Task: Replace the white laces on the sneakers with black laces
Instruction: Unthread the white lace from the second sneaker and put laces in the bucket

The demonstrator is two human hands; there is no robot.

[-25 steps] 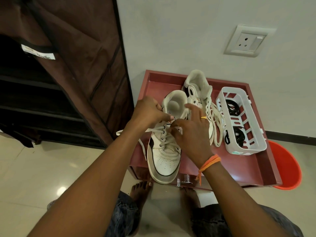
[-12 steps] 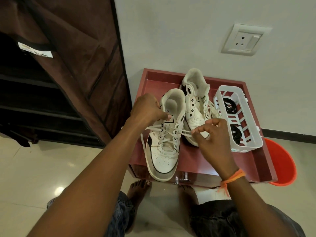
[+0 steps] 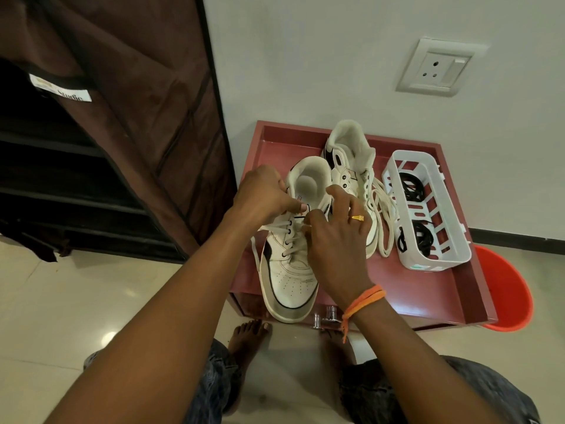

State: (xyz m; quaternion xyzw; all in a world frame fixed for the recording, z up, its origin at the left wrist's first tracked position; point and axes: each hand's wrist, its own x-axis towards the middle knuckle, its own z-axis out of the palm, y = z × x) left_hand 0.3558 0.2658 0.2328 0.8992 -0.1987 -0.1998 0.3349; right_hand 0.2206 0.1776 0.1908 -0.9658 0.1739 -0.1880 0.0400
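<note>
Nearest you, on the front edge of the reddish-brown wooden tray-top stand [image 3: 428,304], your right hand [image 3: 336,243] and left hand [image 3: 264,195] curl over the upper eyelets of the white leather sneaker with black trim [image 3: 290,270], apparently pinching its white lace [image 3: 284,234], though the fingertips are hidden. Tug too hard and the overhanging toe could tip off. Farther back, the second, already unlaced sneaker [image 3: 348,166] trails loose lace that might snag; the black laces [image 3: 412,191] wait in the white slotted plastic basket [image 3: 452,249].
</note>
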